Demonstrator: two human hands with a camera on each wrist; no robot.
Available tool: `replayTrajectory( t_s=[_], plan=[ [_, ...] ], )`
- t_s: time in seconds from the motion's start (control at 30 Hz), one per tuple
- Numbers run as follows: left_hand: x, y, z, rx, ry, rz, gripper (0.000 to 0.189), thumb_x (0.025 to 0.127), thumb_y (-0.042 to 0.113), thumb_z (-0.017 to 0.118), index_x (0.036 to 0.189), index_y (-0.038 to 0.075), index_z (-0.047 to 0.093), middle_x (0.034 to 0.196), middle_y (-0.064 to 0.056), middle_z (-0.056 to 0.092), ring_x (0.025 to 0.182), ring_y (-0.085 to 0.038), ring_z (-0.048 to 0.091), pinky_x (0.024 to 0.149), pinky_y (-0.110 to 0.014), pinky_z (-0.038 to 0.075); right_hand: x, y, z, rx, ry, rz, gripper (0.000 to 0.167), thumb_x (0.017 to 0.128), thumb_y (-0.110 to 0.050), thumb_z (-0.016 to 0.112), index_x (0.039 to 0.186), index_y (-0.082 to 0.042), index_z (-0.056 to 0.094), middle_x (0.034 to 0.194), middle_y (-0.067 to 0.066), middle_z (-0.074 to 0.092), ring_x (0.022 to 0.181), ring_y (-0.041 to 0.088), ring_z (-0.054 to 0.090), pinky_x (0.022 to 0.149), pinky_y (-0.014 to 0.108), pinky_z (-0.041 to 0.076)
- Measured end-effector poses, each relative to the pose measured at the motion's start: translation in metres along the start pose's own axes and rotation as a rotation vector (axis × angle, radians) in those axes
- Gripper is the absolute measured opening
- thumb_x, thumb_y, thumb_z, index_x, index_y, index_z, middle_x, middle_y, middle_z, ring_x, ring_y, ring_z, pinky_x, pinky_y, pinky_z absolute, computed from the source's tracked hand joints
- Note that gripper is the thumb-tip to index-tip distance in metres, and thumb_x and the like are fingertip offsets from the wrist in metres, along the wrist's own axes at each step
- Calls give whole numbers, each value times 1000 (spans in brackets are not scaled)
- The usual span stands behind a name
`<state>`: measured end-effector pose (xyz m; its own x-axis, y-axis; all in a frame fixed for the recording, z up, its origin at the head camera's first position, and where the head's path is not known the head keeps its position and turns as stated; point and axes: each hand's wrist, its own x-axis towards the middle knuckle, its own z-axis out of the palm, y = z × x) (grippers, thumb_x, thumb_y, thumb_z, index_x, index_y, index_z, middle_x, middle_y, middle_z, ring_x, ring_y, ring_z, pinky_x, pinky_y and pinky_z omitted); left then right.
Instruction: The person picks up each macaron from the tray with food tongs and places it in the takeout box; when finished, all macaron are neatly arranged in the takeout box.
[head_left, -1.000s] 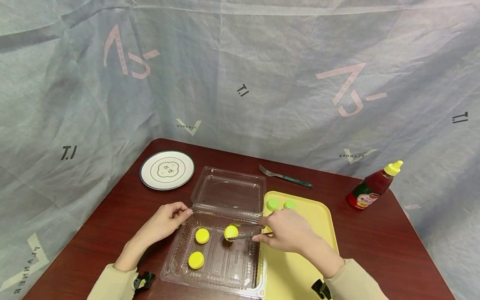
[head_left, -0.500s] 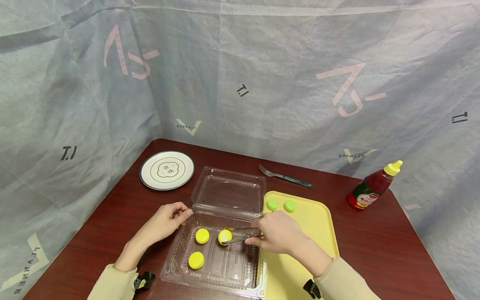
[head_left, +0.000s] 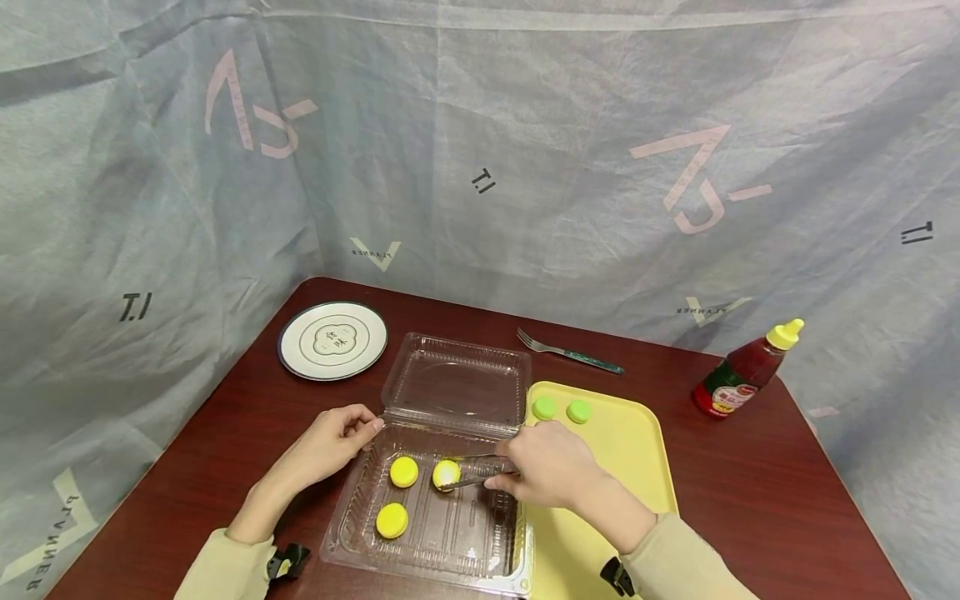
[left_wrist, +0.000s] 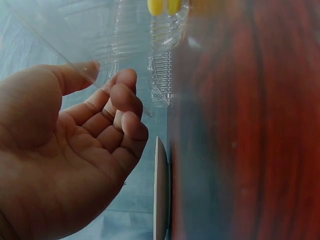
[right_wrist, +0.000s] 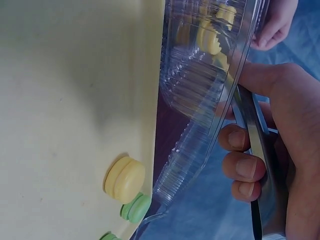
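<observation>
My left hand [head_left: 333, 442] pinches the left rim of a clear plastic clamshell container [head_left: 450, 550], whose lid [head_left: 457, 383] lies folded back. In the left wrist view, thumb and fingertips meet at that rim. My right hand [head_left: 551, 467] grips metal tongs [right_wrist: 257, 135]. Between the tong tips, inside the container, is a yellow macaron [head_left: 446, 474]; whether it touches the floor I cannot tell. Two more yellow macarons, an upper one [head_left: 403, 472] and a lower one [head_left: 392, 521], lie to its left. Another yellow macaron [right_wrist: 125, 180] rests on the yellow tray [head_left: 630, 442], hidden in the head view.
Two green macarons, one left [head_left: 544, 407] and one right [head_left: 578, 411], sit at the tray's far end. Behind are a white plate [head_left: 333, 340] and a fork [head_left: 570, 353]. A red sauce bottle [head_left: 742, 375] stands at the right. A grey cloth [head_left: 465, 208] hangs behind the table.
My right hand has moved left with the tongs, carrying the yellow macaron further into the container, closer to the other two. My left hand has stayed at the rim.
</observation>
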<state>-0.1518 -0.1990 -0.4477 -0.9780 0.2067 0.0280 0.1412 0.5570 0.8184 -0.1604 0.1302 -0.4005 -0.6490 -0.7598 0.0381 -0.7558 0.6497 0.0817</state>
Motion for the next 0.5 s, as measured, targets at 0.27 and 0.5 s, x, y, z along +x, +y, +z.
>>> replayTrajectory(
  t_s=[0.27,0.5],
  plan=[
    [0,-2,0,5,0,23,17,100,24,63,91,10,66,67,3,56,57,-10,48,54,-25,40,1,-3,2,-18,9,0,45,86,-59,68,64,-26,46,51,-16,34,45,4,34,44,25,33],
    [0,-5,1,17,3,36,17,100,24,63,91,10,66,65,4,53,56,-9,46,53,-24,39,1,-3,2,-24,20,-1,47,86,-60,69,63,-26,46,50,-15,33,44,4,34,44,26,34]
  ],
)
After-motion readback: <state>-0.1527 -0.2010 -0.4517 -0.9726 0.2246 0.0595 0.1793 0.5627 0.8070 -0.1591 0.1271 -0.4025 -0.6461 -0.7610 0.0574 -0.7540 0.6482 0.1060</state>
